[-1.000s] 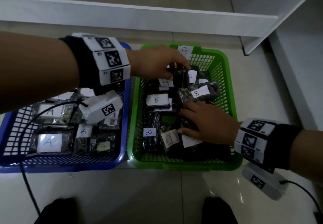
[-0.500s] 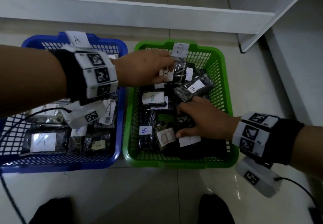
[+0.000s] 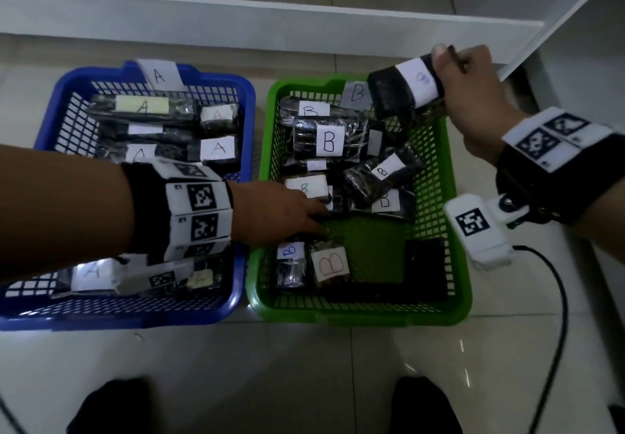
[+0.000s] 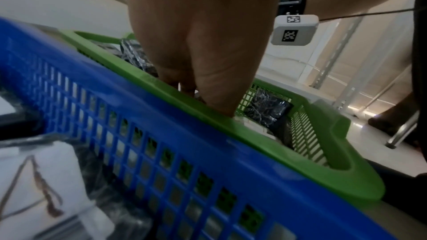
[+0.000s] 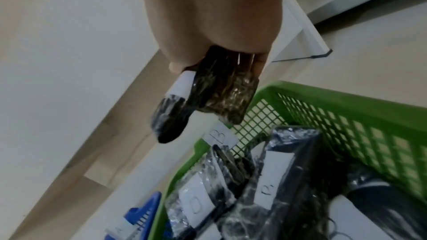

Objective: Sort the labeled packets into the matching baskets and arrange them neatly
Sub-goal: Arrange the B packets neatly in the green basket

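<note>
Your right hand [image 3: 471,95] holds packets above the green basket's [image 3: 453,196] far right corner; your left hand [image 3: 270,213] reaches into its middle.

Your right fingers are curled round a dark packet [image 3: 402,92] with a white label, gripped together with a second wrapped packet [image 5: 228,98] seen from the right wrist, both lifted clear of the basket. Your left fingers [image 4: 215,79] point straight down past the green rim, tips among the B packets [image 3: 324,142]; whether they grasp anything I cannot tell. The B packets lie mostly in the far half of the green basket, with two near the front left. The blue basket [image 3: 243,95] stands just beside it on your left, holding A packets [image 3: 216,147].
</note>
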Demonstrator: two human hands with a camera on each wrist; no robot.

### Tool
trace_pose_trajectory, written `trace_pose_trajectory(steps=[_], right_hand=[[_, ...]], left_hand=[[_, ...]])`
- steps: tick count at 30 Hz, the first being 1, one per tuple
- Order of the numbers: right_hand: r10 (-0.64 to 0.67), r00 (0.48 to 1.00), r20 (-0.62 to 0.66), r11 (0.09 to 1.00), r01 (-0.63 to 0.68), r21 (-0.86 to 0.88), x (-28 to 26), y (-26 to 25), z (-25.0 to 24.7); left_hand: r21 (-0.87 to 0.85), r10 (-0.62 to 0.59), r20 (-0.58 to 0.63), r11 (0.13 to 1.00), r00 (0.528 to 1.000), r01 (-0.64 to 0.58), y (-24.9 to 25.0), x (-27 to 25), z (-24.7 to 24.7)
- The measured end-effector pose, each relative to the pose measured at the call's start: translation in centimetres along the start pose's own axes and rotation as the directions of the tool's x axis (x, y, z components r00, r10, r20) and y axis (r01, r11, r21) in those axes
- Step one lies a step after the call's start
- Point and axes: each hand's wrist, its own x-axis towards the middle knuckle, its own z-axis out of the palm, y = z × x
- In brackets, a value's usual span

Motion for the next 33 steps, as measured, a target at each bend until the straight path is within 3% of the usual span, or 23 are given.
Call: trace_pose_trajectory(steps=[4, 8, 10, 12, 13, 15, 17, 19, 20, 22, 24, 28, 33], right_hand=[[0.057, 0.998, 0.026, 0.990, -0.053, -0.131, 0.3, 2.4, 1.2], [0.107, 0.994, -0.020, 0.875, -0.104, -0.474, -0.3, 3.3, 1.8], [0.115, 0.992, -0.046, 0.836, -0.121, -0.535, -0.7, 3.4, 1.7], [0.070, 0.995, -0.077, 0.826, -0.101, -0.555, -1.0, 3.5, 1.7], [0.020, 0.994, -0.103, 0.821, -0.075, -0.566, -1.2, 3.5, 1.8], [-0.107, 0.982, -0.155, 0.822, 0.000, -0.570, -1.8, 3.5, 2.0], [-0.272, 0.954, -0.126, 0.819, 0.160, -0.552, -3.0, 3.6, 1.9], [-0.438, 0.899, 0.035, 0.749, 0.386, -0.538, -4.7, 4.1, 1.9], [-0.493, 0.856, 0.158, 0.681, 0.493, -0.542, -5.5, 4.5, 1.9], [-0.508, 0.753, 0.419, 0.495, 0.653, -0.574, -7.1, 5.9, 2.1], [-0.438, 0.700, 0.564, 0.339, 0.709, -0.618, -7.8, 7.5, 2.1], [-0.404, 0.708, 0.580, 0.303, 0.701, -0.645, -7.7, 8.6, 1.9], [-0.435, 0.684, 0.586, 0.306, 0.724, -0.618, -6.4, 7.5, 1.8]], left_hand=[[0.071, 0.022, 0.039, 0.997, 0.999, -0.025, 0.2, 0.5, 0.1], [0.085, 0.045, -0.017, 0.995, 0.999, -0.043, 0.0, 0.5, -0.7], [0.012, 0.041, -0.056, 0.999, 0.998, -0.040, -0.7, -0.1, -1.1], [-0.139, 0.019, -0.172, 0.989, 0.985, -0.043, -1.6, -1.1, -1.9], [-0.218, 0.007, -0.267, 0.974, 0.964, -0.067, -2.0, -1.6, -2.5], [-0.325, -0.039, -0.479, 0.936, 0.877, -0.136, -2.8, -2.5, -3.6], [-0.301, -0.120, -0.614, 0.949, 0.780, -0.091, -3.7, -3.2, -4.4], [-0.187, -0.161, -0.684, 0.981, 0.711, 0.042, -4.5, -3.3, -4.6], [-0.141, -0.180, -0.691, 0.983, 0.700, 0.114, -4.9, -3.2, -4.4], [-0.101, -0.223, -0.670, 0.972, 0.708, 0.210, -5.4, -2.8, -4.0], [-0.081, -0.241, -0.641, 0.965, 0.728, 0.249, -5.7, -2.3, -3.3], [0.016, -0.182, -0.592, 0.971, 0.785, 0.237, -5.8, -1.6, -2.0], [0.045, -0.214, -0.582, 0.955, 0.784, 0.294, -5.5, -1.4, -1.7]])
